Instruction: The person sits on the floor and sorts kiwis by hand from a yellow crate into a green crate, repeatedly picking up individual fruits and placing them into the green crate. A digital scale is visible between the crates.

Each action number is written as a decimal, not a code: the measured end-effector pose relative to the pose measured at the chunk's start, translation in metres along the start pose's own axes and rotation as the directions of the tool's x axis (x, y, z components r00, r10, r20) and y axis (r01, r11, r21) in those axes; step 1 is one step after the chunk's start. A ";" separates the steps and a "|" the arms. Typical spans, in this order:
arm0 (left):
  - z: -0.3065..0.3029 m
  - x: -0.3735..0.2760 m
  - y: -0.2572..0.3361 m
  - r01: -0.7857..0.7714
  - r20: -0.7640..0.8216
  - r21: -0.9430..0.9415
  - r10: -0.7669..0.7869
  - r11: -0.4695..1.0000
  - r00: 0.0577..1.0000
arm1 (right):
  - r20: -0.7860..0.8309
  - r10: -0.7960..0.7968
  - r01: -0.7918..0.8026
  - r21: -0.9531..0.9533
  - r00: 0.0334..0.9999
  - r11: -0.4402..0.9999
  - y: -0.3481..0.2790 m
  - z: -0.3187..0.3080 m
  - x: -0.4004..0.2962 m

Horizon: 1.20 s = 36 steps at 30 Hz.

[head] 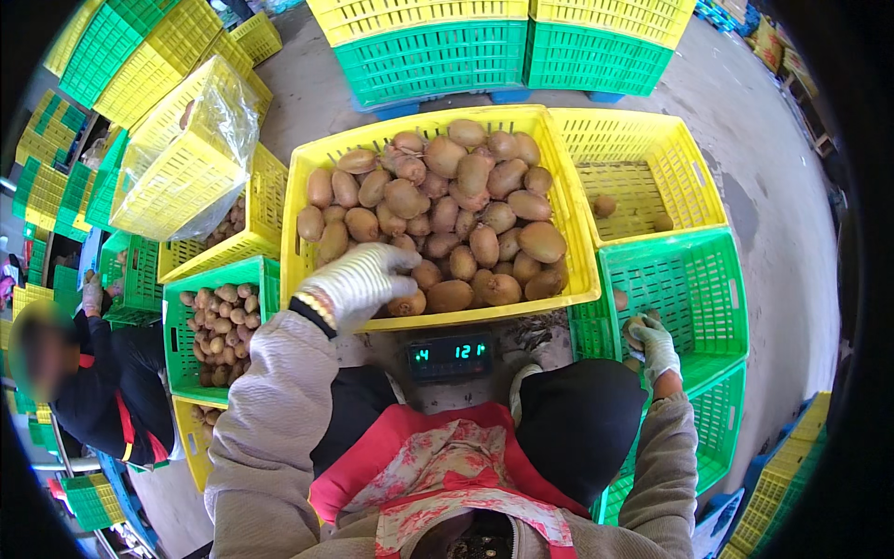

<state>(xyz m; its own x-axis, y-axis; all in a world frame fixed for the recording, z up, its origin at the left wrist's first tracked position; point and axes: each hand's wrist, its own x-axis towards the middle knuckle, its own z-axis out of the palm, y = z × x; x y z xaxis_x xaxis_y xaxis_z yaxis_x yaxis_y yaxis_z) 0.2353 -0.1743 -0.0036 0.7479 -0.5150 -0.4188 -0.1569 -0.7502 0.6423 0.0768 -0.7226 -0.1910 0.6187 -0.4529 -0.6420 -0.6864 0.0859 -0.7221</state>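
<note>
A large yellow plastic crate point(440, 323) full of brown kiwifruit point(463, 263) stands before me. Over its near left corner, my left hand point(360, 279) in a striped work glove has its thumb and fingers apart, close to the fruit; nothing shows between them. On the right, my right hand point(658, 349), gloved too, holds a kiwifruit point(634, 332) inside a green crate point(705, 300), near that crate's left wall. Another kiwifruit point(620, 299) lies just beyond it. A digital scale display point(449, 356) with lit green digits sits between my knees and the large crate.
A yellow crate point(632, 133) at far right holds a few kiwifruit. At left are a green crate point(174, 349) of smaller kiwifruit and a plastic-wrapped yellow crate point(185, 168). Stacked crates point(433, 63) stand ahead. A co-worker point(105, 391) sits at far left.
</note>
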 end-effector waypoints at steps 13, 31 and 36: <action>0.020 0.021 -0.010 0.281 0.193 -0.402 -0.219 0.872 0.956 | -0.008 -0.116 0.116 0.078 0.993 0.990 -0.038 -0.004 -0.021; 0.034 -0.012 0.081 -0.068 0.067 -0.916 0.317 0.395 0.946 | 0.693 -0.597 0.906 -0.215 0.404 0.364 -0.212 0.177 -0.241; 0.045 -0.008 0.091 -0.071 0.050 -0.943 0.350 0.326 0.936 | 0.721 -0.501 0.859 -0.267 0.479 0.437 -0.219 0.186 -0.245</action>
<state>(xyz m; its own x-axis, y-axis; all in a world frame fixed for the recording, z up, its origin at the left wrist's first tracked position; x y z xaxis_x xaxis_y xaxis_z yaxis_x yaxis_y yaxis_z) 0.1858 -0.2566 0.0292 0.6124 -0.7650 -0.1995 0.5038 0.1831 0.8442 0.1465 -0.4654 0.0763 0.9157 0.3798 -0.1310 0.1299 -0.5884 -0.7981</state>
